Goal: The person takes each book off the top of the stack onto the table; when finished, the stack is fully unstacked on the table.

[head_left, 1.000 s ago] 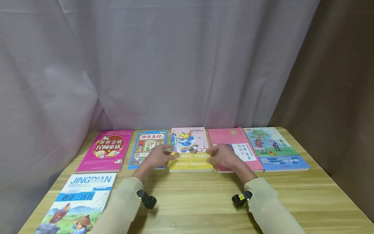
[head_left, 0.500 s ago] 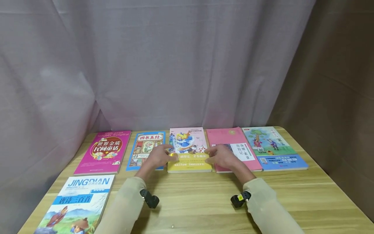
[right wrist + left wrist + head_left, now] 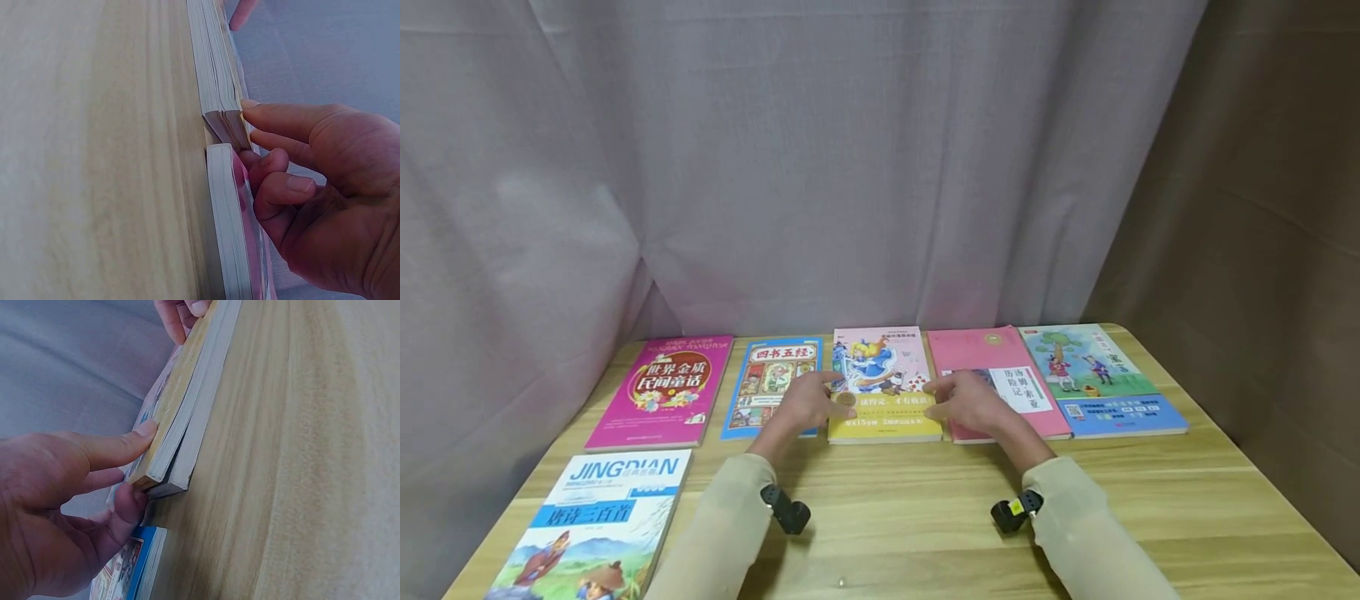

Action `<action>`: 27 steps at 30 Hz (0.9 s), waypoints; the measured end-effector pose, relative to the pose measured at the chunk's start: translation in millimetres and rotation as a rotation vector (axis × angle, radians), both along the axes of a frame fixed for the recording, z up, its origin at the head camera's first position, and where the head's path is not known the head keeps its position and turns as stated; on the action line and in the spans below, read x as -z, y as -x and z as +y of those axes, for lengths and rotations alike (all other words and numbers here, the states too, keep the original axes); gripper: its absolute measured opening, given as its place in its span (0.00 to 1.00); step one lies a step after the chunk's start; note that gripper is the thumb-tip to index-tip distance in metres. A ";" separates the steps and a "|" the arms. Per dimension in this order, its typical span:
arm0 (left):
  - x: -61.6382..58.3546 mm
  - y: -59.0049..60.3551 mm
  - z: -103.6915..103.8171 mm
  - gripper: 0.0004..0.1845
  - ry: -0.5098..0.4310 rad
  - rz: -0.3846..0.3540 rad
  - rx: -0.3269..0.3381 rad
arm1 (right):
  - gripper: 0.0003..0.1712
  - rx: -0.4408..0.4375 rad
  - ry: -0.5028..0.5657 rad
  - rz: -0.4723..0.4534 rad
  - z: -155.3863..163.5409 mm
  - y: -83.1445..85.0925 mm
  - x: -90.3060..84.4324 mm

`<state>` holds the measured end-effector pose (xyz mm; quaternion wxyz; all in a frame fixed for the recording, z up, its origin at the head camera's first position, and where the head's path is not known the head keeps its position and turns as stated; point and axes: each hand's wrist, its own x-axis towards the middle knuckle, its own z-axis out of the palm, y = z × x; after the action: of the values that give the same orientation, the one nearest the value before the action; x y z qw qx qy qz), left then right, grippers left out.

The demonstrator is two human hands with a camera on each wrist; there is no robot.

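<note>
The person's left hand (image 3: pixel 805 404) covers the blue-bordered book's (image 3: pixel 772 375) right edge; its curled fingers (image 3: pixel 115 447) and thumb pinch the yellow-and-pink paperback's (image 3: pixel 883 379) left edge at twelve o'clock on the wooden table (image 3: pixel 925 517). The right hand (image 3: pixel 972 402) grips its right edge likewise, hiding part of the pink book (image 3: pixel 992 354).

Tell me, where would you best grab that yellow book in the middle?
Probably by its two side edges, one hand from each side, as the left hand and right hand do. The yellow book lies flat with neighbours close on both sides, so fingertips must pinch under its near corners.
</note>
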<state>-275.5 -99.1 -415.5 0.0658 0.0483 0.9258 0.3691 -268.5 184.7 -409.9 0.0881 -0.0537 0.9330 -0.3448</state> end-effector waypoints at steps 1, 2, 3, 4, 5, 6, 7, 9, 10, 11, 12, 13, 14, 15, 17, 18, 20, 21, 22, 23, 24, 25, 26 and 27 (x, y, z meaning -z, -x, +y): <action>-0.4 0.0 0.2 0.42 0.005 -0.004 -0.003 | 0.28 -0.003 0.002 0.002 0.2 0.0 0.3; -0.8 -0.3 0.7 0.42 0.006 -0.012 -0.006 | 0.28 -0.006 0.007 0.001 0.6 0.1 0.8; -0.9 -0.5 1.1 0.42 0.006 -0.017 -0.009 | 0.28 -0.010 0.010 0.002 0.9 -0.1 1.1; -1.0 -0.7 1.2 0.42 0.004 -0.024 -0.011 | 0.28 -0.014 0.013 0.004 1.0 -0.2 1.6; -1.0 -0.8 1.2 0.42 0.001 -0.033 -0.013 | 0.28 -0.021 0.014 0.007 1.2 -0.3 2.2; -1.3 -1.3 1.4 0.42 -0.009 -0.042 -0.018 | 0.28 -0.025 0.017 0.008 1.3 -0.5 2.5; -1.6 -1.6 1.2 0.43 -0.015 -0.051 -0.023 | 0.28 -0.030 0.013 0.013 1.5 -0.6 2.8; -2.8 -2.1 0.8 0.43 -0.049 -0.070 -0.031 | 0.28 -0.032 0.014 0.016 1.7 -0.7 2.6; -3.9 -2.3 0.5 0.43 -0.072 -0.081 -0.035 | 0.28 -0.032 0.016 0.017 1.8 -0.6 2.3; -5.1 -2.4 0.1 0.44 -0.095 -0.086 -0.037 | 0.28 -0.032 0.017 0.019 2.0 -0.4 1.9; -6.2 -2.4 -0.2 0.44 -0.115 -0.088 -0.038 | 0.28 -0.029 0.019 0.019 2.1 -0.3 1.2; -7.3 -2.9 -0.7 0.45 -0.137 -0.093 -0.037 | 0.28 -0.030 0.021 0.020 2.1 -0.3 1.1; -8.1 -3.5 -1.2 0.45 -0.160 -0.099 -0.033 | 0.28 -0.028 0.026 0.018 2.2 -0.3 0.9; -8.7 -3.8 -1.8 0.45 -0.181 -0.106 -0.031 | 0.28 -0.030 0.029 0.021 2.3 -0.2 1.0; -9.4 -5.1 -3.2 0.46 -0.206 -0.117 -0.025 | 0.28 -0.042 0.027 0.026 2.7 -0.5 1.8; -9.5 -5.5 -3.8 0.46 -0.212 -0.119 -0.023 | 0.28 -0.049 0.027 0.030 2.9 -0.6 2.1; -9.8 -6.7 -5.8 0.47 -0.239 -0.127 -0.026 | 0.27 -0.059 0.029 0.036 3.3 -0.8 3.0; -9.8 -7.0 -6.9 0.47 -0.256 -0.130 -0.028 | 0.26 -0.060 0.025 0.038 3.5 -0.8 3.5; -10.0 -7.3 -8.1 0.47 -0.278 -0.131 -0.029 | 0.26 -0.063 0.022 0.040 3.7 -1.0 3.7; -10.3 -7.7 -9.5 0.48 -0.301 -0.135 -0.033 | 0.25 -0.062 0.024 0.040 3.8 -1.2 3.5; -10.0 -7.8 -11.0 0.48 -0.322 -0.139 -0.034 | 0.25 -0.063 0.018 0.043 4.2 -1.4 3.9; -10.0 -8.2 -13.0 0.48 -0.345 -0.147 -0.036 | 0.24 -0.060 0.012 0.046 4.1 -1.6 4.0; -9.9 -8.2 -14.8 0.47 -0.373 -0.158 -0.041 | 0.23 -0.057 0.005 0.049 3.9 -1.8 4.1; -10.2 -8.7 -16.8 0.47 -0.392 -0.167 -0.048 | 0.23 -0.054 0.003 0.049 3.6 -1.9 4.2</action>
<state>-266.8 -115.9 -405.3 0.1230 0.0075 0.8285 0.5463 -266.7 188.4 -414.0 0.0745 -0.0872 0.9326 -0.3422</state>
